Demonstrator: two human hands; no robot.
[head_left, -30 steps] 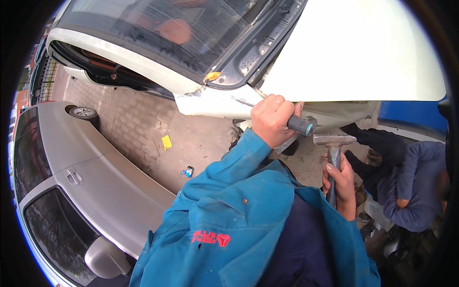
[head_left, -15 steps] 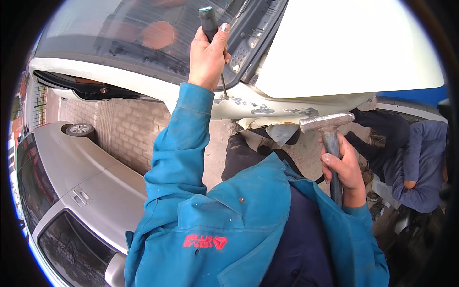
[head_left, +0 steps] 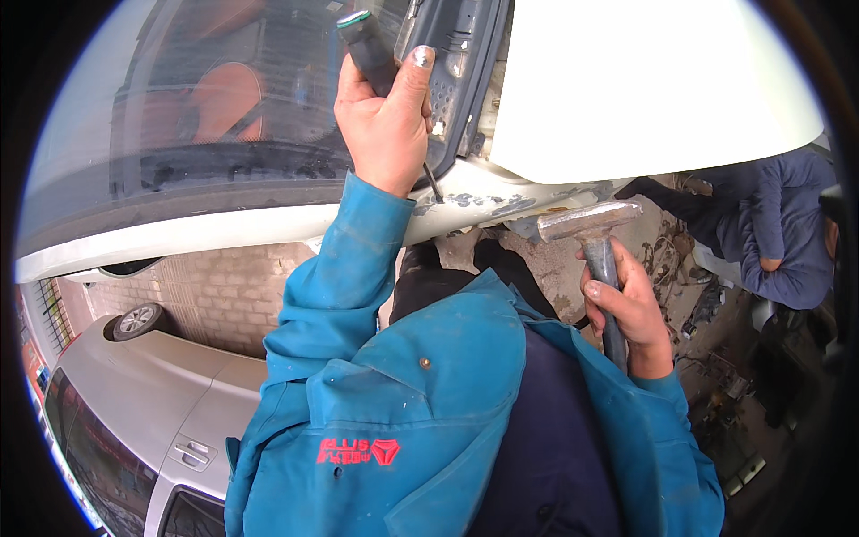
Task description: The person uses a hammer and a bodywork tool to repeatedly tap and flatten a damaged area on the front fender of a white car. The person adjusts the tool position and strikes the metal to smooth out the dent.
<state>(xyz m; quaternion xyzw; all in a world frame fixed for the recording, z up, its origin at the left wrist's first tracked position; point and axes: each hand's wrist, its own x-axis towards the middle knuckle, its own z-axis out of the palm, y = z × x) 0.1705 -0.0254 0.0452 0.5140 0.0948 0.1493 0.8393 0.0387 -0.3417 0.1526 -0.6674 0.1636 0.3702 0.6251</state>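
**We see a hammer (head_left: 591, 222) in the right hand (head_left: 631, 309) and a black-handled tool (head_left: 369, 49) in the left hand (head_left: 385, 130)**

Nearest to us is the person's teal jacket (head_left: 385, 385), with a red emblem (head_left: 360, 450) on the chest and a dark shirt (head_left: 546, 438) showing where the front hangs open. Beyond its hem we see dark trouser legs (head_left: 417, 286).

The right hand is wrapped firmly round the hammer's grey handle, thumb lying across it. We see the worn metal head above the fist, set crosswise and well apart from the other tool.

The left hand, stretched farther forward, is clenched round the black handle, whose green-rimmed butt sticks out past the thumb. We notice a silvery smudge on the thumbnail. From under the fist a thin dark shaft slants down to a white panel (head_left: 483, 183) marked with scraped grey patches; we cannot tell whether its tip presses on the surface.

Past the panel we find the same car's windscreen (head_left: 295, 89), with an orange-red seat (head_left: 234, 97) visible through the glass, and to the right its broad white bonnet (head_left: 662, 80).

Off to the left, block paving (head_left: 215, 295) separates this car from a silver car (head_left: 174, 385). On the far right we make out another person (head_left: 783, 224) in dark blue clothing, low down, near scattered clutter (head_left: 716, 304) on the ground.
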